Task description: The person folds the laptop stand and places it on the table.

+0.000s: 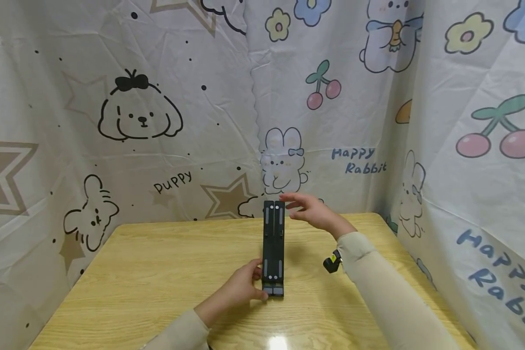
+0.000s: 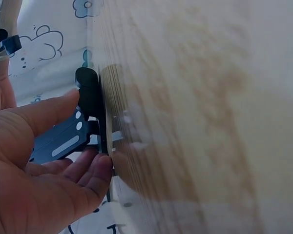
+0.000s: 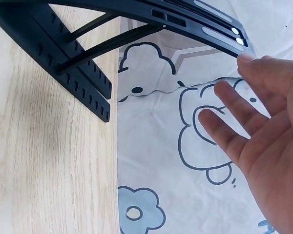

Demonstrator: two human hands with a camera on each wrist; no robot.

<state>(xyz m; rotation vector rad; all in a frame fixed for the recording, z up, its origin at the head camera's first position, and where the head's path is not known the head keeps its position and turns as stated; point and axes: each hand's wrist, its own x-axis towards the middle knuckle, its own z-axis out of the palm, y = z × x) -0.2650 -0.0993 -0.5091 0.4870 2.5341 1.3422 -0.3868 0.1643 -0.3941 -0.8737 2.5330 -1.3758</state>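
A black folding laptop stand (image 1: pixel 273 248) stands propped up at the middle of the table, its narrow top plate raised at the far end. In the right wrist view, struts hold the top plate of the laptop stand (image 3: pixel 107 44) above a notched base. My left hand (image 1: pixel 243 284) grips the near, low end, thumb at the front lip and fingers at the side; the left wrist view shows this hand (image 2: pixel 53 165) close up. At the raised far end, my right hand (image 1: pixel 310 211) has its fingers spread, a fingertip right at the plate's corner.
The wooden table (image 1: pixel 166 257) runs back to a printed cloth curtain (image 1: pixel 218 121), which also hangs along both sides. A small black device (image 1: pixel 332 261) is strapped at my right wrist. Light glares off the table's near edge.
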